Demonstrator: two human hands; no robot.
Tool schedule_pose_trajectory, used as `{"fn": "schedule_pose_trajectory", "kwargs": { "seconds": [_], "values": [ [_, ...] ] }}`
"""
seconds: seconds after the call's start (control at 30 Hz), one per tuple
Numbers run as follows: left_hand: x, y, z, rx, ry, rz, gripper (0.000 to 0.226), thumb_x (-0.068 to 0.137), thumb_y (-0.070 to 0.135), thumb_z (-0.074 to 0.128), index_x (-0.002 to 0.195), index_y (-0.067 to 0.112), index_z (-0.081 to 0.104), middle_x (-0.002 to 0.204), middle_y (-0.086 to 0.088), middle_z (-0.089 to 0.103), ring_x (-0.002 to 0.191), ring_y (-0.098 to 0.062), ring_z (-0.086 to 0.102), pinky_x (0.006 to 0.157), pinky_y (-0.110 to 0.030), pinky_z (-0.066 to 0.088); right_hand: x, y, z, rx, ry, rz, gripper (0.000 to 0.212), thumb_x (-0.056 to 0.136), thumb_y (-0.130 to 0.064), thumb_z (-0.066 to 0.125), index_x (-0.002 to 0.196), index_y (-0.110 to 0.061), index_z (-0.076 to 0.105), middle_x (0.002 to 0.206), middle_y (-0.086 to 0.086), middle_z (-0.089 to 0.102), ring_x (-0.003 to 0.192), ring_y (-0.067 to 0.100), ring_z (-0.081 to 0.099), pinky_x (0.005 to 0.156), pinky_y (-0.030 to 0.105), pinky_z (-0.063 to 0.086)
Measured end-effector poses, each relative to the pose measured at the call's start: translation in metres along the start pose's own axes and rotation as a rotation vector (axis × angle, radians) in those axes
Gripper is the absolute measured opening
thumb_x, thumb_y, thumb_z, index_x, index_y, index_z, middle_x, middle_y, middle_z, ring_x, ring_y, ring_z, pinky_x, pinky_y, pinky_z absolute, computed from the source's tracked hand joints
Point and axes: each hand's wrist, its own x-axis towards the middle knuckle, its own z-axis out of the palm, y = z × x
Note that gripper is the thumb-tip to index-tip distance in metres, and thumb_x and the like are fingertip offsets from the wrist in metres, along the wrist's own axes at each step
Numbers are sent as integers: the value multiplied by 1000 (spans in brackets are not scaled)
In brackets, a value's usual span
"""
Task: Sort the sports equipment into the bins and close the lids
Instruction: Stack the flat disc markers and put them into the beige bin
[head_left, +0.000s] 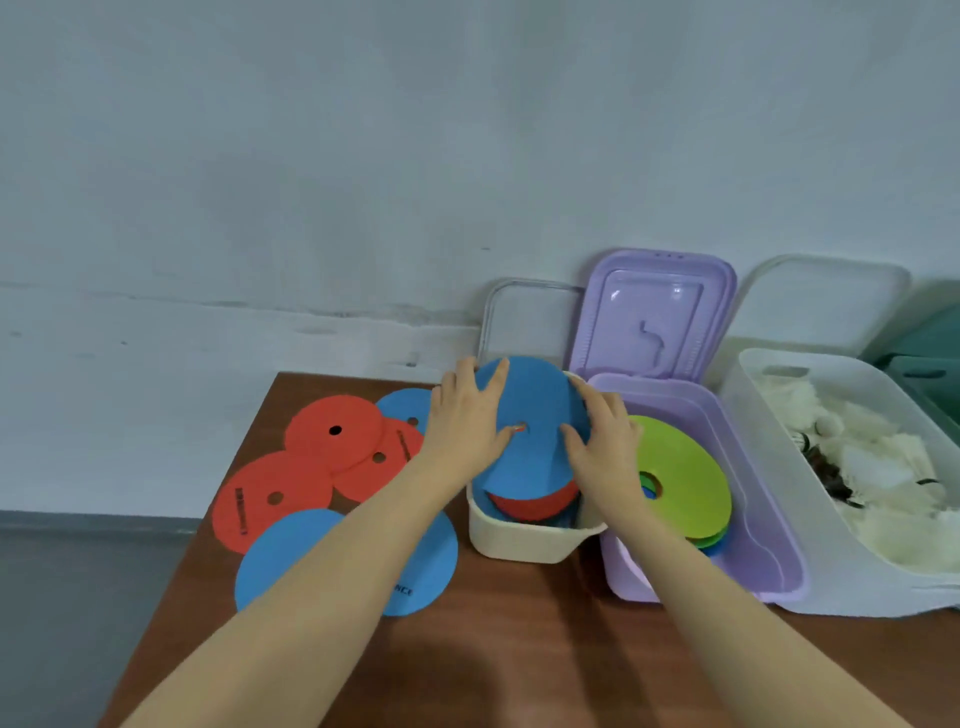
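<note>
Left hand (464, 415), right hand (602, 441), pressing blue disc (535, 410) on cream bin (519, 540)

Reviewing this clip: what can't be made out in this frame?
Head view only:
- Cream bin: contents below the red disc are covered by the blue disc under both hands.
- Purple bin: discs beneath the green disc mostly hidden.
- Green bin: cut off by the right edge.
- Print on the table discs: too blurred to read.
</note>
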Motion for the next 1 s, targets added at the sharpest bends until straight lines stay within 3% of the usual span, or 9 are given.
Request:
{"fn": "schedule_pose_trajectory", "kwargs": {
  "seconds": [0.13,0.27,0.37,0.43,0.53,0.6,0.77,0.87,1.0],
  "values": [
    [37,8,33,-1,-144,19,81,86,50,55,149,21,13,136,-14,24,120,-31,34,98,-40,32,26,37,10,-77,-56,116,60,80,-5,58,136,-22,44,111,8,49,108,29,46,83,33,23],
    [44,1,58,185,-272,110,72,90,49,48,148,21,16,144,-13,17,119,-34,31,97,-41,28,20,58,28,-370,-236,197,52,85,-22,55,136,-24,43,128,6,43,114,31,39,94,40,25],
    [41,-11,61,205,-256,127,63,92,46,45,145,21,24,149,-10,17,120,-34,30,97,-41,28,12,60,35,-418,-276,172,49,86,-35,48,134,-26,46,135,4,41,116,32,38,95,42,23],
    [37,-23,55,168,-225,138,57,92,41,46,142,19,33,147,-9,27,120,-34,36,95,-42,31,11,56,38,-407,-242,112,46,84,-34,47,129,-25,51,129,4,48,112,33,43,92,42,25],
    [22,-41,43,120,-145,148,48,83,37,47,122,13,58,126,-14,55,100,-35,58,78,-43,46,10,40,44,-307,-197,42,39,85,-21,58,124,-22,57,122,6,53,109,34,46,92,44,29],
    [8,-56,34,100,-139,124,47,78,36,49,115,11,63,122,-16,59,97,-35,61,75,-44,49,6,22,49,-225,-208,28,38,86,-19,59,125,-21,57,120,6,53,110,32,45,94,43,29],
    [-33,-99,8,80,-132,33,48,82,34,47,123,12,58,132,-13,52,111,-34,54,86,-44,41,-20,-29,76,-190,-173,-129,34,80,-19,56,113,-20,63,104,4,60,92,31,54,74,36,33],
    [-62,-132,0,130,-197,-11,49,91,34,45,137,17,42,147,-8,33,128,-30,34,100,-42,27,-37,-60,99,-230,-192,-216,36,82,-18,54,117,-21,62,106,3,58,92,29,52,76,38,36],
    [-107,-170,-3,129,-269,-67,54,93,42,43,141,18,35,150,-9,26,134,-29,25,105,-41,21,-67,-95,131,-165,-247,-208,39,84,-14,57,123,-19,58,112,4,56,96,28,51,82,40,39]
  ]
}}
